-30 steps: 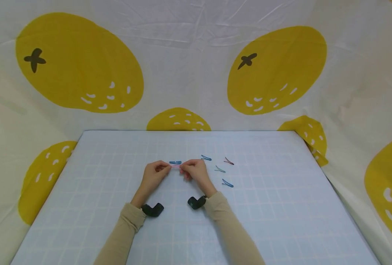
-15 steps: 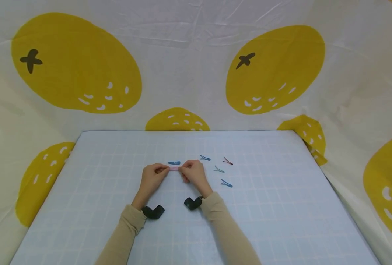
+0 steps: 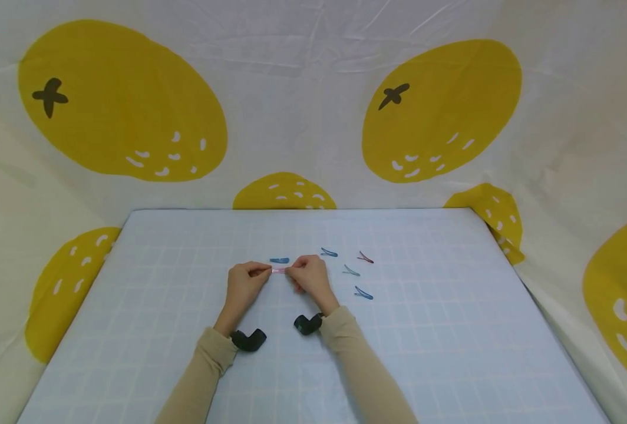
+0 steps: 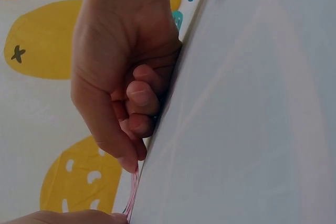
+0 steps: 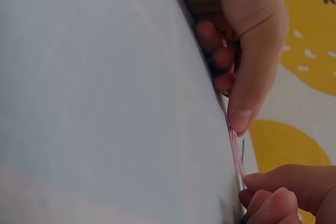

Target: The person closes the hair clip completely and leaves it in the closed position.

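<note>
A small pink hair clip is held between both hands just above the pale blue checked table. My left hand pinches its left end and my right hand pinches its right end. In the left wrist view the pink clip runs from my left fingertips down to the other hand. In the right wrist view the pink clip lies along the table edge between thumb and the other hand's fingers. A blue clip lies just behind the hands.
More clips lie to the right: a blue one, a teal one, a dark red one and another blue one. A cloth backdrop with yellow fruit prints surrounds the table.
Both hands have stayed pinching the pink clip and shifted slightly toward me; the clips on the table have not moved.
</note>
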Motion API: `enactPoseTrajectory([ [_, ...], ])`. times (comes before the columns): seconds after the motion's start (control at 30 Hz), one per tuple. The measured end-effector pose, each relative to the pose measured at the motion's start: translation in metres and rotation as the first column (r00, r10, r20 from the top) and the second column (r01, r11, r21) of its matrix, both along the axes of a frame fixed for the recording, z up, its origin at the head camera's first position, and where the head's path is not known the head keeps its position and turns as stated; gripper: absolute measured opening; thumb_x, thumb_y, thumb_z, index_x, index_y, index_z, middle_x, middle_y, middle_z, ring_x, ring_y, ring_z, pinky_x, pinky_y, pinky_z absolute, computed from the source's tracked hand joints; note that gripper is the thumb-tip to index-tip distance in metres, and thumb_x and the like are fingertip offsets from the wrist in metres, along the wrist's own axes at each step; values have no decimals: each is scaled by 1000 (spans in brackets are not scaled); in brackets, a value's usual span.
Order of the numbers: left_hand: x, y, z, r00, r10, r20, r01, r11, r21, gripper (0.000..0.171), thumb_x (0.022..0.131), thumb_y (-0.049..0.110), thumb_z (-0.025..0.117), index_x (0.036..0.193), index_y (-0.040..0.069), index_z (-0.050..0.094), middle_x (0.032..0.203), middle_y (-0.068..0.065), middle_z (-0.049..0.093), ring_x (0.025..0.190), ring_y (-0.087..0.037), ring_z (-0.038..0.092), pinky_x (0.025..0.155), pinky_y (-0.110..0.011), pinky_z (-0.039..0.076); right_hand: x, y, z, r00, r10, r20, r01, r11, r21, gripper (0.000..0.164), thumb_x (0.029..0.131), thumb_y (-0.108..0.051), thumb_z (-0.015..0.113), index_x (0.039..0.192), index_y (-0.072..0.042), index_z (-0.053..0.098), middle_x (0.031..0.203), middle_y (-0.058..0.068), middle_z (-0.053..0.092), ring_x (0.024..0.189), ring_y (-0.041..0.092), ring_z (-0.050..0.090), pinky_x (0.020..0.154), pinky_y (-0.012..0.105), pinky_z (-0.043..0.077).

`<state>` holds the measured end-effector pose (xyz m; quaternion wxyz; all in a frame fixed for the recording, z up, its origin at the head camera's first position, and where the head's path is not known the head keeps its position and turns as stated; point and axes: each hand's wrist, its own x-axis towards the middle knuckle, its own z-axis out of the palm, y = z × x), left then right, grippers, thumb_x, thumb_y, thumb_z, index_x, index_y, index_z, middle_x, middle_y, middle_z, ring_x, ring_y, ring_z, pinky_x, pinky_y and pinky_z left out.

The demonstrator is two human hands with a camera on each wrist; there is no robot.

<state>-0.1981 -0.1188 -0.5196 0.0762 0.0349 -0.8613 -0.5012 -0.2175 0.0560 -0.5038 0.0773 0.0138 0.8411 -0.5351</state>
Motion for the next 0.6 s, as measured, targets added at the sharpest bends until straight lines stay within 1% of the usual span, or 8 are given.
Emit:
enactPoseTrajectory([
  [0.23,1,-1,1,1000,-7,-11,7,1000,3,11,88,12,76,94,5,78,76,-4,68,67,-18,54,59,-27,43,1,1,-4,1000,9,-18,-9,1000,-18,17,88,-19,74,74,-9,67,54,3,56,43,16,52,46,25,43],
  [0.47,1,-1,-1,1000,-7,-25,7,1000,-2,10,88,13,76,93,5,78,74,-4,66,67,-18,54,59,-26,43,0,2,-9,999,9,-42,-11,998,-58,18,87,-16,74,74,-8,67,54,3,58,43,13,53,45,24,42],
  [0.6,0,-1,-2,999,-10,-35,10,1000,-4,9,88,12,76,93,5,78,73,-4,65,66,-19,53,59,-26,43,1,3,-9,999,8,-34,-10,998,-70,17,88,-17,74,75,-8,67,55,3,59,43,14,53,45,23,43],
])
